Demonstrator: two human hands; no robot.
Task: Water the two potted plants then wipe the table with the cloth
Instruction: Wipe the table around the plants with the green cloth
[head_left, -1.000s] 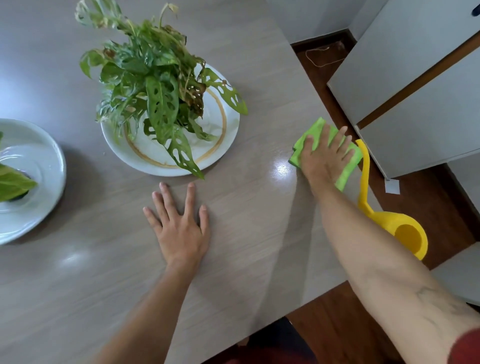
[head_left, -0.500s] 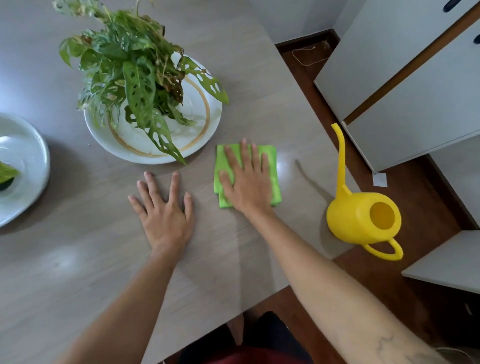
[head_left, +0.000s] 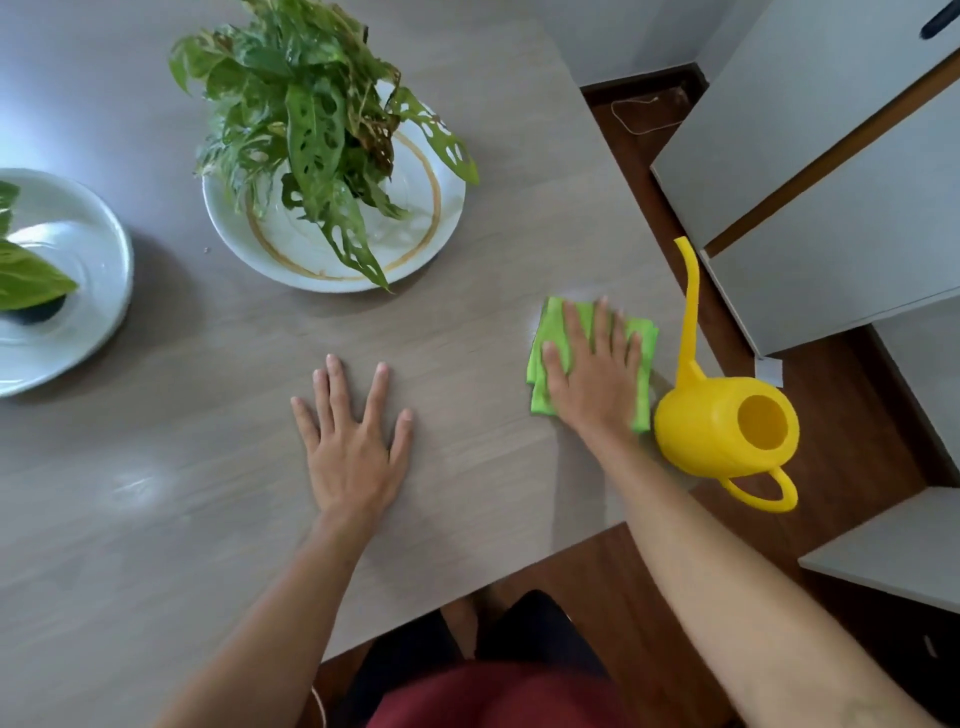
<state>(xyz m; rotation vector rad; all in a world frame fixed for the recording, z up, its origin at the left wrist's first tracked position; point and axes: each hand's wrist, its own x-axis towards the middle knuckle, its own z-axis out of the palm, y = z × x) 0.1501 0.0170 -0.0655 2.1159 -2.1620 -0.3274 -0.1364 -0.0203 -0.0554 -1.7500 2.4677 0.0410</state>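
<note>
Presently, the right hand (head_left: 592, 379) lies flat, fingers straight and slightly spread, pressing a folded green cloth (head_left: 540, 358) against the table (head_left: 156, 519) near its right edge. The cloth shows on both sides of the hand and past the fingertips; its outline is blurred. The left hand (head_left: 353, 447) rests palm down on the bare tabletop, fingers extended and parted, holding nothing, well apart from the cloth and toward the near edge.

A yellow watering can (head_left: 711, 426) stands at the right edge of the table, just beside the cloth; whether the two touch cannot be told. Its long thin spout points toward the far edge and its handle overhangs the near right corner. The filling hole faces up.

Toward the far edge, a leafy plant with perforated leaves (head_left: 306, 124) sits on a white plate with a brown ring (head_left: 436, 244); its pot is hidden under the foliage. One long leaf hangs over the plate's near rim. At the left edge, a second white plate (head_left: 98, 270) is partly cut off by the frame and carries a broad green leaf (head_left: 26, 280) of another plant, with a dark base beneath it.

Off the table's right edge, grey cabinet fronts (head_left: 831, 182) stand over a dark wooden floor (head_left: 841, 415). Dark trousers and a red garment (head_left: 493, 696) appear below the near edge
</note>
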